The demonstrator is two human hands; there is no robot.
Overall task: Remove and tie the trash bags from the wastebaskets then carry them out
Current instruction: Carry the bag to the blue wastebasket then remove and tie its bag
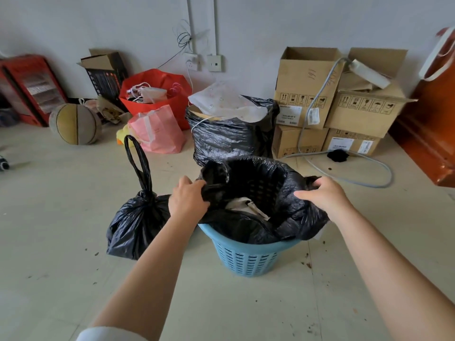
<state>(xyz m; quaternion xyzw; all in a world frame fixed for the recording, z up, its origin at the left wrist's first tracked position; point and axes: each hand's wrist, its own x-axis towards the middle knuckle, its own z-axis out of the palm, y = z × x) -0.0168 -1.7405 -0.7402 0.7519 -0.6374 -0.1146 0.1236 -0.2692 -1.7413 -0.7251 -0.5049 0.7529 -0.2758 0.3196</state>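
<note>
A blue slotted wastebasket (245, 258) stands on the floor in front of me, lined with a black trash bag (293, 217) that holds crumpled paper. My left hand (188, 198) grips the bag's left rim and handle. My right hand (322, 193) grips the right rim. The bag's edge is pulled up above the basket's rim. To the left of the basket sits a second black trash bag (134, 225), tied shut, its handles standing upright.
A large full black bag (229, 139) stands just behind the basket. Cardboard boxes (344, 102) and a grey cable (369, 168) lie at the right, an orange cabinet (433, 134) at far right. Red and pink bags (157, 114), a ball (73, 124) and a red heater (29, 87) line the left wall.
</note>
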